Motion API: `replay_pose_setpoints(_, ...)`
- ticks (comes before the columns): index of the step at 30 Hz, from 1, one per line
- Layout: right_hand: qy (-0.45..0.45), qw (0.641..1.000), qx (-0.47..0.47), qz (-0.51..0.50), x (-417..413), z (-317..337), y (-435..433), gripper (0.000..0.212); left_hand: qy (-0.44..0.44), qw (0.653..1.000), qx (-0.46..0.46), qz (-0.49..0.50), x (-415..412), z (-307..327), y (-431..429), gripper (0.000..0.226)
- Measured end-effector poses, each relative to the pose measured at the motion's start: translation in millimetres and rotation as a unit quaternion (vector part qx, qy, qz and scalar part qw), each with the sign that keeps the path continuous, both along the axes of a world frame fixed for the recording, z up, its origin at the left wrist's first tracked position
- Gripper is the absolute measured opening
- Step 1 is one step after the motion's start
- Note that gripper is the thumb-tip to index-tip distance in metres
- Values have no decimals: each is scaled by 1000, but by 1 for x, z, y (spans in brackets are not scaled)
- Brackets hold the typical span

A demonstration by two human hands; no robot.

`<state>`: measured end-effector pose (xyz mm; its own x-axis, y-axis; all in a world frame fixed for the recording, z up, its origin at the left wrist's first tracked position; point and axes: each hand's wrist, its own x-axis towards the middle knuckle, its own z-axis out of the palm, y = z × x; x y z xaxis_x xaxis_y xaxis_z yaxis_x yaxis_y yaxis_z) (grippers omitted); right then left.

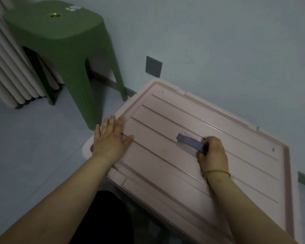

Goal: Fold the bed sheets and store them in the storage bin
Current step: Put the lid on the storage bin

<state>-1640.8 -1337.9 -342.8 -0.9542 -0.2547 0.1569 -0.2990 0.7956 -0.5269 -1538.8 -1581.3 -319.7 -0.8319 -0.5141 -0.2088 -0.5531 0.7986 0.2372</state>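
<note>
A large pink ribbed lid (192,124) covers the storage bin in front of me, beside the wall. My left hand (111,138) lies flat with spread fingers on the lid's left corner. My right hand (212,154) is closed around a small grey-purple flat object (190,140) that rests on the middle of the lid. A yellow cord bracelet (217,173) circles my right wrist. No bed sheet is visible; the bin's inside is hidden under the lid.
A green plastic stool (63,41) stands at the left against the wall, close to the bin's corner. Pale pleated curtains (9,67) hang at the far left. A grey wall socket (153,66) sits just above the bin. Pale floor spreads at the lower left.
</note>
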Motion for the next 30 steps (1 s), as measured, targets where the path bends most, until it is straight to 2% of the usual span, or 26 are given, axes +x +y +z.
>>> replay_pose_setpoints(4,91,993,43,67,-5,-19,1,49,-42,999,-32,-11,1,-1,-2,64)
replay_pose_setpoints(8,122,988,52,75,-8,-24,5,47,-68,997,-38,-12,-1,-1,2,64)
replay_pose_setpoints(11,137,985,57,88,-13,-27,4,36,-77,996,-50,-9,-7,-2,0,64)
replay_pose_setpoints(15,132,984,62,99,-23,-31,0,48,-85,995,-55,-12,-13,-3,0,64)
replay_pose_setpoints(19,141,983,69,95,-24,-29,1,35,-44,998,-43,-5,-14,-2,-3,66)
replay_pose_setpoints(23,120,984,85,96,-26,-31,0,37,-30,995,2,100,-12,2,-16,73)
replay_pose_setpoints(25,115,985,81,95,-26,-31,0,37,-44,990,23,133,-11,3,-30,63)
replay_pose_setpoints(27,109,987,69,92,-25,-25,0,37,-46,991,26,123,-10,3,-39,50)
replay_pose_setpoints(30,50,996,40,67,-12,-12,-6,35,-23,994,11,108,-1,3,-43,45)
